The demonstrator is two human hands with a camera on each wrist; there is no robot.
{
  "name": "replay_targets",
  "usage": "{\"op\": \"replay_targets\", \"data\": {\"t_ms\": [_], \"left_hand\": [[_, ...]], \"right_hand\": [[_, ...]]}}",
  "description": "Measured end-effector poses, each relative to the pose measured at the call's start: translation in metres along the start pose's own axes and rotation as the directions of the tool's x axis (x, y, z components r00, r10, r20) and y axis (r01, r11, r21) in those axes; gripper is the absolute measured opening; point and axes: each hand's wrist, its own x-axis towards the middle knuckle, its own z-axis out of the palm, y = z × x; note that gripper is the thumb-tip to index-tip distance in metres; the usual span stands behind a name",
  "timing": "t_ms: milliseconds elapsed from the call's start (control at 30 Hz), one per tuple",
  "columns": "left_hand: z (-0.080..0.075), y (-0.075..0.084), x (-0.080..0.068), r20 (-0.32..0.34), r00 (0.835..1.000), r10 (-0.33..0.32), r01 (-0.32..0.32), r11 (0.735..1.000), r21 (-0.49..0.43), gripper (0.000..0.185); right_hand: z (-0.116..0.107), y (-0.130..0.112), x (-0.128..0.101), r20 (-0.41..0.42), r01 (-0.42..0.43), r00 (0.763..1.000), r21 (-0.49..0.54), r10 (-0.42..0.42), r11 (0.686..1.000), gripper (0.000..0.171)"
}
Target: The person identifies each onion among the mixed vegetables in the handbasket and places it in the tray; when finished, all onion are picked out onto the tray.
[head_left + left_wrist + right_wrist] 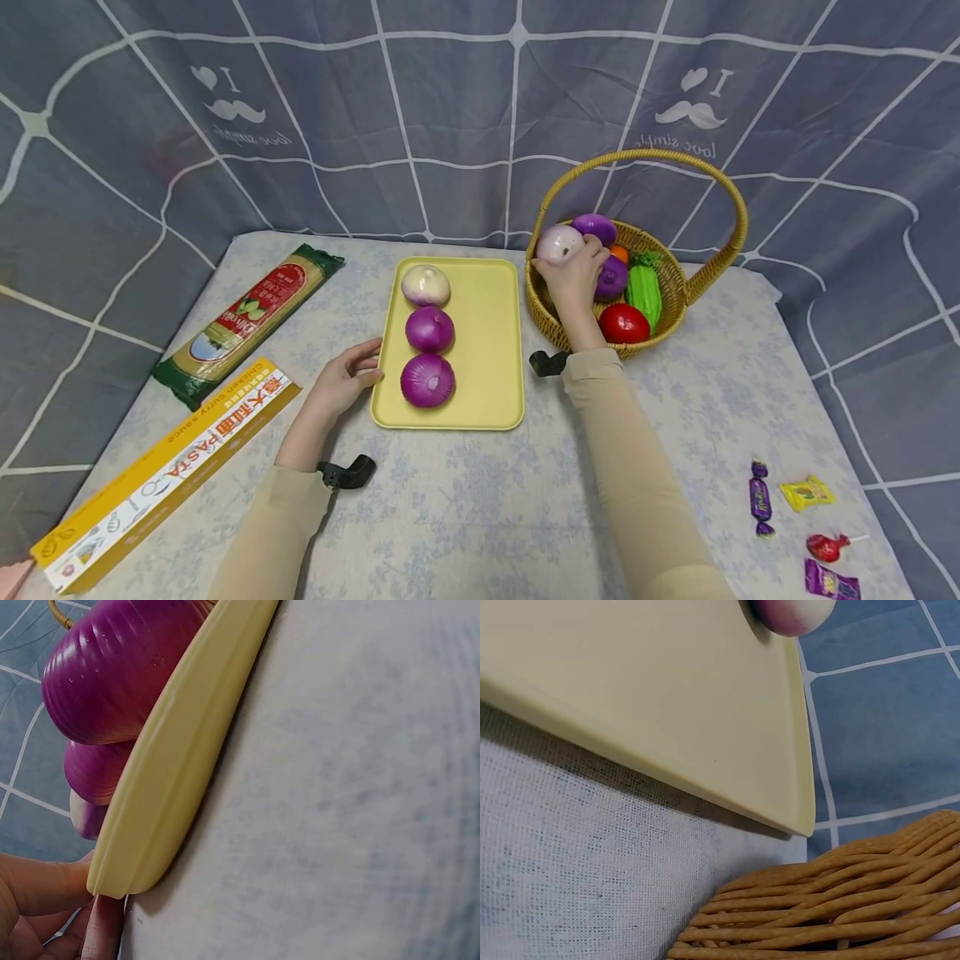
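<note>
My left hand holds the left rim of a yellow tray, thumb and a finger pinching its edge in the left wrist view. On the tray, a white-and-purple round vegetable and two purple onions line up along the left side. Over the left part of a wicker basket, my right hand grips a pale, purple-tinged onion. Only the basket's woven wall and the tray show in the right wrist view; the hand is out of it.
The basket also holds a red tomato, a green ridged vegetable and purple vegetables under its tall handle. A noodle packet and a pasta box lie left. Several sweets lie front right.
</note>
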Motion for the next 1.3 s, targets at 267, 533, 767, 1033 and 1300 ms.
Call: {"op": "replay_targets", "data": {"t_ms": [267,533,767,1033,1300], "left_hand": [[0.002,-0.001,-0.001,-0.003,1.0,-0.006,0.006,1.0,0.0,0.058],[0.001,0.0,-0.002,-0.006,1.0,-0.02,0.02,1.0,0.022,0.058],[0.001,0.003,0.0,-0.01,1.0,-0.015,0.015,0.999,0.035,0.058],[0.0,0.003,0.0,-0.009,1.0,-0.025,0.025,0.999,0.021,0.058],[0.001,0.003,-0.001,-0.007,1.0,-0.02,0.02,0.999,0.033,0.058]], "right_hand": [[-0.004,0.002,-0.003,0.002,0.001,1.0,-0.019,-0.001,1.0,0.087],[-0.024,-0.009,-0.021,0.001,0.013,1.0,0.053,-0.013,0.999,0.087],[-0.035,-0.021,-0.046,0.021,0.063,0.998,0.158,-0.067,0.985,0.086],[-0.017,-0.026,-0.073,0.078,0.19,0.972,0.286,-0.221,0.939,0.086],[0.013,-0.029,-0.089,0.217,0.203,0.94,0.267,-0.263,0.942,0.086]]}}
